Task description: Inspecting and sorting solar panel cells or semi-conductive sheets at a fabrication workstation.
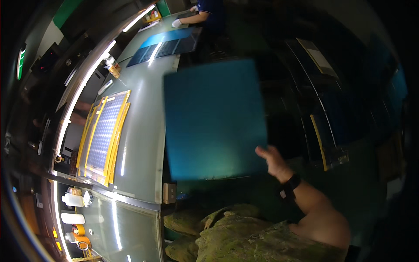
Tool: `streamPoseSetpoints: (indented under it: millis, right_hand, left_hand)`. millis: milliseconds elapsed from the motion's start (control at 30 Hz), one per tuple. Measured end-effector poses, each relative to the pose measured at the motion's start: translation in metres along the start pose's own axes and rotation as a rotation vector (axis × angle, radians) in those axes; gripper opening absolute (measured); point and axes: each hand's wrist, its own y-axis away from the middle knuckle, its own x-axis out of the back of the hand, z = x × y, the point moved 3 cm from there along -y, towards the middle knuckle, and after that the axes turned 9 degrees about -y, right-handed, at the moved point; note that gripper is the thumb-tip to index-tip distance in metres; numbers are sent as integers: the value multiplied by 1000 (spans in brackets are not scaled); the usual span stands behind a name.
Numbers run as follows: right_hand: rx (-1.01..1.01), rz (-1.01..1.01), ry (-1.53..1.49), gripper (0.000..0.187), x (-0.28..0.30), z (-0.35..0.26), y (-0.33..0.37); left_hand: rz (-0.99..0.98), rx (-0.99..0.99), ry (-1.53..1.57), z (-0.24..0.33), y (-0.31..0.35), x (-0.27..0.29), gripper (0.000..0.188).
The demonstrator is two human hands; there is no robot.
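Observation:
A large, flat blue rectangular sheet (214, 118) hangs in the air beside the long table, its broad face toward me. My right hand (276, 163) is closed on its lower right edge, thumb on the near face and the other fingers mostly hidden behind. A dark watch-like band circles that wrist. My left hand does not show; the sheet covers part of the space ahead of me. On the table to the left lies a stack of patterned panels (107, 135) with yellow taped edges.
The glass-topped table (144, 109) runs along my left, under bright tube lights. Bottles (73, 200) and orange tape rolls (78, 229) stand at the near left. Farther off, a gloved co-worker (211, 15) leans by blue sheets (168, 37). Yellow-edged panels (317, 142) stand at the dark right.

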Motion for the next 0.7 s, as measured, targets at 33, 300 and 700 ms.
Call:
streamPoseSetpoints:
  millis: [33,300,700]
  right_hand:
    - [166,51,55,28,12,-20,-1]
    - [700,582,1109,32,140,-59,-29]
    - [289,637,1160,34,231,94,-59]
  left_hand:
    - [-10,-10,-11,-1,5,-2,102]
    - [-65,-109,-103,-1,-2,-6,102]
    - [-118,-203,-216,26,-25,4,103]
